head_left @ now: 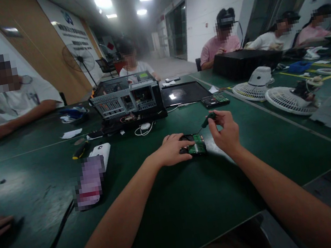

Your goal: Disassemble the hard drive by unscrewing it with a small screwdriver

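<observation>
A small hard drive (200,147) lies on the green table mat with its green circuit board facing up. My left hand (174,150) grips its left end, thumb at the near edge and one finger stretched over the board. In my right hand (226,128) is a screwdriver (208,119) with a dark green handle, held between closed fingers. Its thin shaft slants down and left to the far part of the board. Whether the tip sits in a screw is too small to tell.
An open computer case (128,98) stands beyond my hands, with a dark panel (184,93) and another circuit-board drive (215,100) to its right. White fan parts (291,98) lie at right. A phone (91,181) and pliers-like yellow-black handles (81,150) lie left. Several people sit around.
</observation>
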The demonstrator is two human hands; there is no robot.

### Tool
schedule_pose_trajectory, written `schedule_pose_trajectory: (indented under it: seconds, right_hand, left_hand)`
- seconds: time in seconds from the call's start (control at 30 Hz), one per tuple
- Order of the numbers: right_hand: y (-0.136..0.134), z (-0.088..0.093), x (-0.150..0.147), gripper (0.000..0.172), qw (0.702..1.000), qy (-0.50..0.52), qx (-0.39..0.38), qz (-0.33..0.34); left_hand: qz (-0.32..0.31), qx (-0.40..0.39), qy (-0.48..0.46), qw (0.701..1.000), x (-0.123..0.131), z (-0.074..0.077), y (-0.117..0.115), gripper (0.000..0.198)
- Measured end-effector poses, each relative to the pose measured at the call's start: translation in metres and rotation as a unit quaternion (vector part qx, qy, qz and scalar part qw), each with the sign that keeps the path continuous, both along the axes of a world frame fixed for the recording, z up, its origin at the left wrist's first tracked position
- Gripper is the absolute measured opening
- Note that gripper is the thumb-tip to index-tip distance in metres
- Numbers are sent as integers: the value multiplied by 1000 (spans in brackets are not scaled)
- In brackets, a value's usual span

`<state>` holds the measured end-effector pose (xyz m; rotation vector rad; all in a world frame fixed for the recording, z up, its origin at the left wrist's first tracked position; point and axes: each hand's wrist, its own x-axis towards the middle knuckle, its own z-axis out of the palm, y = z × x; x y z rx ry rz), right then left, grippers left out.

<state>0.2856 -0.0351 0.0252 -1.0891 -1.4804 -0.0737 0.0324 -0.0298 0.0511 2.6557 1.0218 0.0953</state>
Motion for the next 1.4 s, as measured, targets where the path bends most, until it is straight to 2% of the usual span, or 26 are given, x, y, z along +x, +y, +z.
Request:
schedule_pose_trajectory:
  seconds: [0.3,0.53,0.8,0.97,1.1,1.4]
  right_hand:
    - [-6,8,-2,35,997,-72,30,-13]
    - [-5,7,-2,46,993,-116,15,-20]
    - [2,-5,0,41,999,-43,13,-9]
    - [-2,0,-2,38,997,-72,25,-26]
    - [-6,5,-4,48,996,-90,13,-7]
    - [-1,0,-1,47,998,-69,10,-6]
  left_hand:
    - [1,1,0,1000,0,0,0,62]
    - [-3,7,1,1000,0,-3,3,61]
    - [0,6,19,1000,0,-1,1,62]
    - [3,1,17,1000,0,0,1,62]
    - [6,1,21,1000,1,0,1,62]
    - [5,-4,20,1000,0,0,1,63]
